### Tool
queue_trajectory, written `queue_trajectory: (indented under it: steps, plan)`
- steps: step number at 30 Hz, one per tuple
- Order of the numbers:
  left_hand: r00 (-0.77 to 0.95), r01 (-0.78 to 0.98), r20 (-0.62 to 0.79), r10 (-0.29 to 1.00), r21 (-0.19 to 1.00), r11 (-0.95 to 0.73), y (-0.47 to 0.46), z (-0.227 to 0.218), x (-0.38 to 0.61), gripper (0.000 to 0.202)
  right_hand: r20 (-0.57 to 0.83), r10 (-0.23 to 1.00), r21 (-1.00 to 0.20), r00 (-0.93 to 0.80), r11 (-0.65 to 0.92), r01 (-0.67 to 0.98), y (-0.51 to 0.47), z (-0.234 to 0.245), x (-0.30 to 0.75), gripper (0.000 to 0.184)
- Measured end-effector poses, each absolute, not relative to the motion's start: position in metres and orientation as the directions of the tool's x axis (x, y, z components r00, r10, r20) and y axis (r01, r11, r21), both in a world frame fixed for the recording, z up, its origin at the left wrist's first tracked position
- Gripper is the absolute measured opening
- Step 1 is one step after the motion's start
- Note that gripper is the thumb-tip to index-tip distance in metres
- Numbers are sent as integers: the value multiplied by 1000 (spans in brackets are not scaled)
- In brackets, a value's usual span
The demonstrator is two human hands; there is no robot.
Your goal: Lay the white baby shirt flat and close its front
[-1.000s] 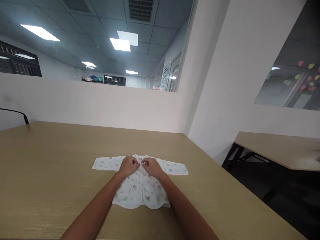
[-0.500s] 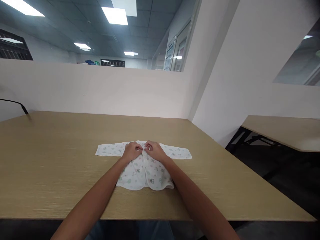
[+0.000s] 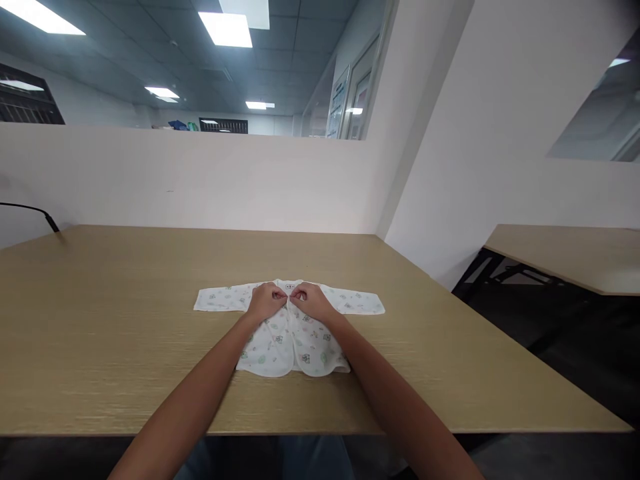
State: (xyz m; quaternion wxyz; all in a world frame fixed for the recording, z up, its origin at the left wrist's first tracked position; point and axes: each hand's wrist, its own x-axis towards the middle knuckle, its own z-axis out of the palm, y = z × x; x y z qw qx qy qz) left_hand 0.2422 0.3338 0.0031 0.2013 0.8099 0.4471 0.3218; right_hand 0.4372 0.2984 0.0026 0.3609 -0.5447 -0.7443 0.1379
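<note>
A small white baby shirt (image 3: 280, 340) with a faint printed pattern lies flat on the wooden table (image 3: 100, 333), sleeves spread to both sides. My left hand (image 3: 266, 301) and my right hand (image 3: 311, 301) rest side by side at the shirt's neckline. Both have their fingers curled, pinching the two front edges of the shirt together near the collar. My forearms reach in from the bottom of the view and cover part of the shirt's body.
A white partition wall (image 3: 200, 180) runs along the table's far edge. A black cable (image 3: 35, 212) pokes in at the far left. A second wooden table (image 3: 565, 257) stands to the right across a dark gap.
The view has tilted down, so the table's near edge now shows. My hands stay pinched at the shirt's collar, almost unmoved on the shirt.
</note>
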Motion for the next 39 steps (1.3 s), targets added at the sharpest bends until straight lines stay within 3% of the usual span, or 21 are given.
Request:
queue_trajectory:
  steps: [6, 11, 20, 39]
  plan:
    - [363, 611, 317, 876, 628, -481, 328, 7, 245, 24, 374, 914, -584, -159, 364, 726, 297, 3, 437, 7]
    - [396, 628, 290, 871, 607, -487, 329, 8, 245, 11, 361, 918, -604, -164, 364, 709, 297, 1, 442, 7]
    - [390, 698, 227, 892, 559, -447, 330, 7, 249, 12, 438, 881, -607, -178, 436, 665, 300, -6, 445, 10]
    - [470, 690, 261, 843, 488, -535, 330, -1, 247, 10, 441, 874, -583, -204, 452, 675, 304, -10, 446, 5]
